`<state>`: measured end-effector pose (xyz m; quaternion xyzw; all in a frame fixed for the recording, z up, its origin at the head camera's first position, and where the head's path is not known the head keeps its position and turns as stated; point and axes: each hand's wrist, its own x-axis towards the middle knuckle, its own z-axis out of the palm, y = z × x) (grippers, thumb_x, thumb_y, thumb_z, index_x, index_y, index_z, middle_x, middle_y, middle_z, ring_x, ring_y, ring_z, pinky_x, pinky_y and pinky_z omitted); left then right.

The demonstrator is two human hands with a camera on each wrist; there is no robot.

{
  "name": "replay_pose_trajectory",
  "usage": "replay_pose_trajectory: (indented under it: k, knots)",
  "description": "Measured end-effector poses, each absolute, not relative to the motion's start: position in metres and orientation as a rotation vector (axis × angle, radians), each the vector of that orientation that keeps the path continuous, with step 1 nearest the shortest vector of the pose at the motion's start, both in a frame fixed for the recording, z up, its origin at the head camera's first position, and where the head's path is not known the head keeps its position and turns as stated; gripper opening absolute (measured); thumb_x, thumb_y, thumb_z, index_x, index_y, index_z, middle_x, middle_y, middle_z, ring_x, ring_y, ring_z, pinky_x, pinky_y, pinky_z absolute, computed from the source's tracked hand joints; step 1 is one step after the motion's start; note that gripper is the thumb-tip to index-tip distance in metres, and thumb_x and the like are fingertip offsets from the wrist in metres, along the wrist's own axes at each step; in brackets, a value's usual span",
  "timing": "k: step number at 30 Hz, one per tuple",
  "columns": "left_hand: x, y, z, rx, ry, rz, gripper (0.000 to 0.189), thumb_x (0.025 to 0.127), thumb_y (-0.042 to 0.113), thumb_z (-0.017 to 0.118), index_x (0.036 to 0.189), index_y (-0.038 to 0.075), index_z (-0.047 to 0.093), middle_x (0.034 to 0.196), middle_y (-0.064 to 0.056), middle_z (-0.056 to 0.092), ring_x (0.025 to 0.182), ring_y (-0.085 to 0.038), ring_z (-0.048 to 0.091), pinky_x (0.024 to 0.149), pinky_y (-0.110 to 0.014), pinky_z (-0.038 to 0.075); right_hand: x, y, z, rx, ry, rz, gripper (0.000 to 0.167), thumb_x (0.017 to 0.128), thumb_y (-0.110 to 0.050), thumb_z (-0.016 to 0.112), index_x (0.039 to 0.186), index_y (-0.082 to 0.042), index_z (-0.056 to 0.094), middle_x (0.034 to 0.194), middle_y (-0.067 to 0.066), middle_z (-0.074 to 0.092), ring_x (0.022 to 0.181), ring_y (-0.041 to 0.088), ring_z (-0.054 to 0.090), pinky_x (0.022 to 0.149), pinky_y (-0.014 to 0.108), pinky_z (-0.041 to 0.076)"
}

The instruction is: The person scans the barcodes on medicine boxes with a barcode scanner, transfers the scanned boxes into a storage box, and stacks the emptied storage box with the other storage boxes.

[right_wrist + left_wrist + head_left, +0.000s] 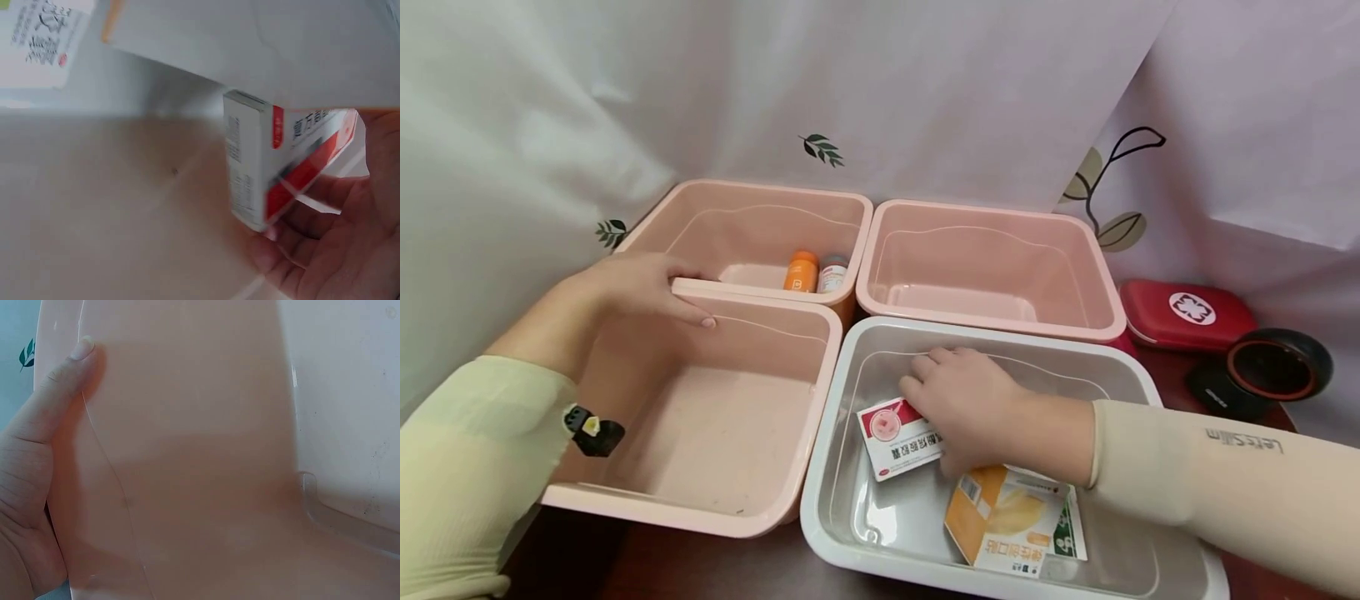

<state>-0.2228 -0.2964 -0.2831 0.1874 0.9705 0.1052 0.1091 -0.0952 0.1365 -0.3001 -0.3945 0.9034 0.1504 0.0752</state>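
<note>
My left hand [632, 287] grips the wall of the front left pink bin [752, 521], its thumb hanging inside and the other fingers over the far side. In the left wrist view the thumb [65, 375] lies along the inner wall. Inside the white bin [823, 521], my right hand [973, 404] holds a red-and-white medicine box [902, 450] by its right side, the box tilted. The right wrist view shows curled fingers [300, 244] against the box's red face; the thumb is hidden there. Close to the wrist lies an orange-and-white adhesive bandage box [1011, 525].
A white-and-green box [1067, 533] lies partly under the bandage box. The back left pink bin holds an orange bottle [802, 271] and a grey-capped bottle [832, 274]. Another pink bin [992, 321] stands behind the white one. On the right are a red case [1165, 312] and a black round-topped object [1262, 371].
</note>
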Motion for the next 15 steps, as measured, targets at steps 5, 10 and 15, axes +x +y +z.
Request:
replay_pose_trajectory:
  k: [5,10,15]
  knots:
    - [-0.222,-0.295,-0.282,0.550,2.860,0.302,0.072,0.078,0.054,0.093,0.133,0.011,0.073,0.109,-0.002,0.075,0.097,-0.023,0.065,0.088,-0.053,0.050,-0.093,0.147,-0.279,-1.229,2.794,0.315,0.083,0.059,-0.048,0.094,0.128,-0.018,0.058,0.117,0.002,0.053,0.102,0.026,0.054,0.087,0.044,0.053]
    - [-0.221,-0.293,-0.282,0.543,2.863,0.309,0.073,0.078,0.054,0.093,0.132,0.011,0.074,0.108,-0.002,0.075,0.096,-0.023,0.065,0.088,-0.053,0.050,-0.095,0.163,-0.260,-1.189,2.805,-0.088,0.068,0.065,-0.034,0.102,0.117,-0.022,0.059,0.108,-0.006,0.061,0.086,0.016,0.061,0.077,0.037,0.055]
    - [-0.220,-0.294,-0.283,0.557,2.860,0.305,0.073,0.079,0.053,0.093,0.133,0.009,0.073,0.109,-0.003,0.075,0.096,-0.022,0.065,0.089,-0.053,0.050,-0.102,0.184,-0.250,-1.333,2.810,-0.461,0.045,0.074,-0.018,0.098,0.108,-0.021,0.068,0.098,-0.011,0.065,0.083,0.007,0.060,0.074,0.030,0.055]
